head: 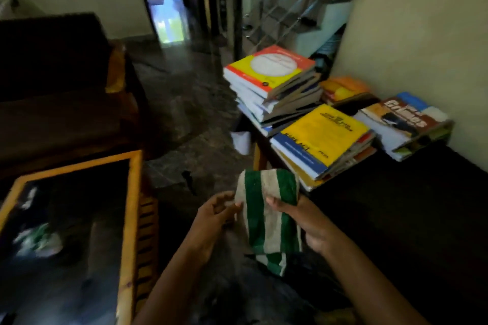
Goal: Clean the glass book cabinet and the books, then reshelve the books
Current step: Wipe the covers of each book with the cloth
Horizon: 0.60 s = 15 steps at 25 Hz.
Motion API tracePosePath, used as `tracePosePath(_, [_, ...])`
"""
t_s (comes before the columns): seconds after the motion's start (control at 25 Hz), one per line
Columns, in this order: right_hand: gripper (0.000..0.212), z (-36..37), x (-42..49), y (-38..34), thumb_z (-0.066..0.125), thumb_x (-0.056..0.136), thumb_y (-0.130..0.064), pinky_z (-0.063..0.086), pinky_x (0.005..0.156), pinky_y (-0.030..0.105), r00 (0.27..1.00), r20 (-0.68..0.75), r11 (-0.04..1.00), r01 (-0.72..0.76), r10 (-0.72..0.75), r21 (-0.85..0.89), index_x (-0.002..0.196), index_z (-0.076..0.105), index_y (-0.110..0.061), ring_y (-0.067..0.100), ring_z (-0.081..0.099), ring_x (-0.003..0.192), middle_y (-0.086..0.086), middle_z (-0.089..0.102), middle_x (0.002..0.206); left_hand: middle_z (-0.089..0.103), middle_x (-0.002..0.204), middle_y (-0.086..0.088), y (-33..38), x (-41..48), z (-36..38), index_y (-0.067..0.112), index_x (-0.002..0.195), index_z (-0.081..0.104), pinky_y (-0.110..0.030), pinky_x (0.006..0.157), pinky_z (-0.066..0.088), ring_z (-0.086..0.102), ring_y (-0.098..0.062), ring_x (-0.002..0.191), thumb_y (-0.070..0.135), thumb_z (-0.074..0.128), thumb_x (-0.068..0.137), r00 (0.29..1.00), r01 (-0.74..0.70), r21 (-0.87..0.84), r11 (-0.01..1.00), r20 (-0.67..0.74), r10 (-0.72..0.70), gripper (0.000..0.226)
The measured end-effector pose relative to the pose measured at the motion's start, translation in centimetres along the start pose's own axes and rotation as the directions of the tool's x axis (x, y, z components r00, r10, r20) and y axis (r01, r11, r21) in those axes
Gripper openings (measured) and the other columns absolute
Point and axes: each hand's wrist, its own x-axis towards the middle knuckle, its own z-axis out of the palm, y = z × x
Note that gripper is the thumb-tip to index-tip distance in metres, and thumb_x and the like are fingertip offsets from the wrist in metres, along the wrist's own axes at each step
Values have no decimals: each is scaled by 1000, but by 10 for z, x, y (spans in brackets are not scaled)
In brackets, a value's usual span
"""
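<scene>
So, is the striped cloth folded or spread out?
Folded: the striped cloth drapes doubled over the right hand, a narrow band, not spread.

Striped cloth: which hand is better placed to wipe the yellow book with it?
Right, probably: the right hand grips the striped cloth, and the yellow book lies just beyond it; the left hand is farther off.

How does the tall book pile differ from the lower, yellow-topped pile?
The tall pile stands higher and farther away than the lower pile. The tall pile's top cover shows a white circle on red and yellow; the lower pile's is yellow with dark print. Both are stacked unevenly.
</scene>
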Motion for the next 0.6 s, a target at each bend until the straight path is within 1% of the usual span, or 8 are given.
tracePosePath(0.12, [41,-22,1,-14,72,76,-16,51,90,41,973,-219,997,82,-76,15,115,62,-13,22,66,100,7,69,109,62,102,4,21,43,35,16,119,50,-11,70,52,62,-1,86,16,62,87,980,-170,187,967,133,147,33])
tracePosePath(0.2, [32,-33,-3,-23,71,76,-16,54,84,35,960,-264,995,99,-94,7,107,65,-14,21,67,94,8,70,106,56,110,4,37,64,56,13,122,49,-5,76,46,58,6,93,11,62,86,884,-449,334,828,303,357,38])
tracePosePath(0.24, [27,-37,-6,-29,71,76,-17,55,82,34,956,-277,996,95,-91,-2,103,66,-15,21,68,92,8,71,103,57,117,-1,46,76,65,12,125,49,-11,85,46,58,-2,101,16,63,86,805,-564,380,734,451,385,42])
tracePosePath(0.28, [26,-39,-9,-35,71,74,-19,55,81,33,956,-280,996,85,-85,-14,99,67,-15,22,68,90,9,71,101,59,120,-4,56,88,75,14,128,50,-22,92,46,58,-13,106,23,62,85,746,-616,414,670,580,327,45])
tracePosePath(0.32, [26,-41,-11,-41,70,72,-21,54,81,33,956,-283,997,70,-74,-24,97,67,-14,22,68,88,9,71,99,62,118,-1,66,101,84,18,125,53,-29,93,47,59,-18,105,28,59,86,706,-614,438,656,677,209,41])
tracePosePath(0.4, [23,-45,-14,-49,68,76,-21,55,77,28,946,-316,998,62,-68,-30,98,66,-14,19,68,86,7,71,98,67,92,6,80,119,102,14,104,65,-27,82,47,62,-11,86,36,55,87,599,-556,479,679,797,-72,29])
tracePosePath(0.48, [28,-47,-13,-49,67,82,-25,55,77,27,901,-426,995,51,-82,-84,107,61,-16,16,66,91,5,68,106,63,77,-6,87,134,114,-5,91,66,-35,72,46,60,-14,72,36,59,85,509,-609,464,643,851,-132,42])
tracePosePath(0.6, [48,-43,-12,-31,73,74,-38,53,87,38,728,-677,993,105,-112,-52,113,53,-18,21,62,102,8,61,115,70,79,1,88,143,122,-4,94,67,-30,72,51,65,-7,76,11,58,90,412,-573,401,715,895,-171,18])
